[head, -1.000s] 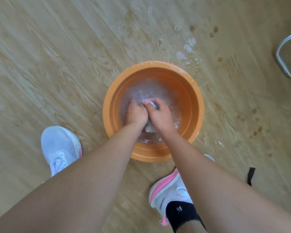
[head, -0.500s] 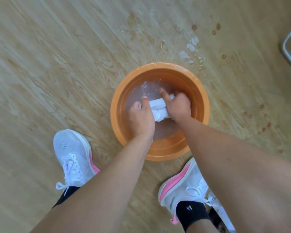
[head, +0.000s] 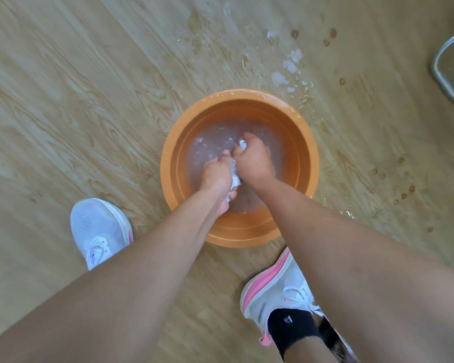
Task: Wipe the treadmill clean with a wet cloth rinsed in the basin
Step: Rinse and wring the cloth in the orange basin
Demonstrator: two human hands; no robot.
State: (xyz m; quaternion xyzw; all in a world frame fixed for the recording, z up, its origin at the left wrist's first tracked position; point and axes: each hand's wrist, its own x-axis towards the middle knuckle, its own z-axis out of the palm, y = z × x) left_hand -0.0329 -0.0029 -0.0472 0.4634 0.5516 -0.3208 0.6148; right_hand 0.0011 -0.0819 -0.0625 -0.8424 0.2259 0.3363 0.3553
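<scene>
I'm reading L hand [head: 216,174] and R hand [head: 254,163] both gripping white cloth [head: 236,180], bunched btwn them over water in orange basin [head: 168,158] on floor. Cloth axis is running near-to-far: L holding nearer end, R farther. Prob. wringing.

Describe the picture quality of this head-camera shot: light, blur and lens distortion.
Head view: soft, even light with only faint shadows on the floor; the wide lens swells the forearms toward the lower edge; the left hand, right hand and cloth look slightly smeared; a pale sheen on the water in the basin hides its bottom.
</scene>
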